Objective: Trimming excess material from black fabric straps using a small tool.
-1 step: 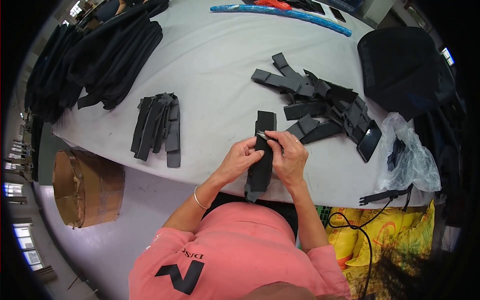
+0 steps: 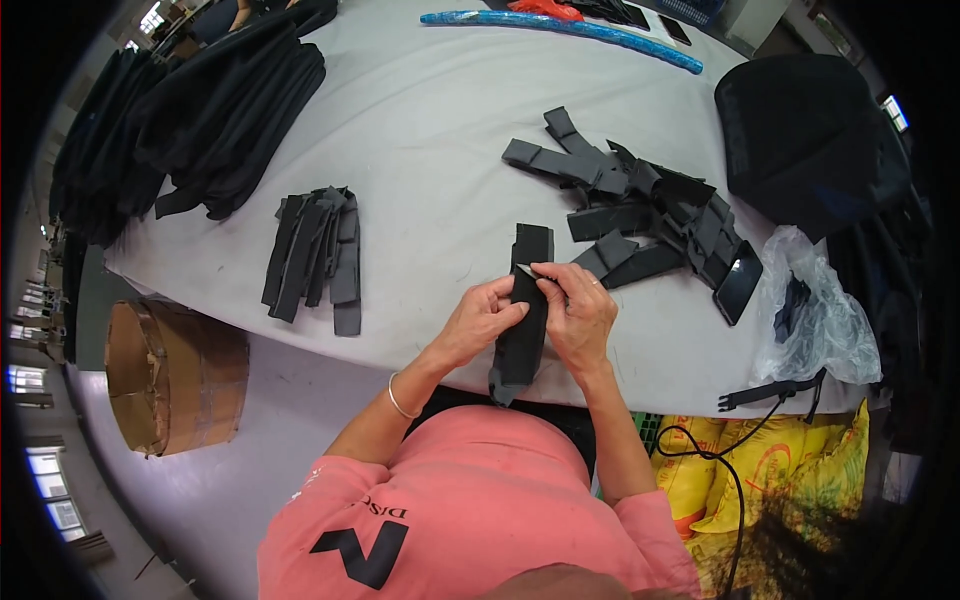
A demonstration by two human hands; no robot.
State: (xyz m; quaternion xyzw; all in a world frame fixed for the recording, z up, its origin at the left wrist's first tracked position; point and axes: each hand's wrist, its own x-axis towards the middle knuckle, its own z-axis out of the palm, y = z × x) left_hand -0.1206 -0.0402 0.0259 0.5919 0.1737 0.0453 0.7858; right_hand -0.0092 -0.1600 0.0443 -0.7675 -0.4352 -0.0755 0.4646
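Note:
Both of my hands hold one long black fabric strip (image 2: 522, 345) at the near edge of the grey table (image 2: 420, 120). My left hand (image 2: 480, 320) pinches its left side and my right hand (image 2: 580, 315) pinches a small pale bit near its upper middle. The strip's lower end hangs over the table edge toward my pink shirt. A neat stack of similar black strips (image 2: 315, 255) lies to the left. A loose heap of black pieces (image 2: 640, 205) lies just beyond my right hand.
A dark phone (image 2: 738, 282) lies beside the heap, with a clear plastic bag (image 2: 815, 320) to its right. Piled black fabric (image 2: 200, 110) covers the far left. A blue rod (image 2: 560, 28) lies at the back. A cardboard box (image 2: 175, 375) and yellow sacks (image 2: 760, 470) stand on the floor.

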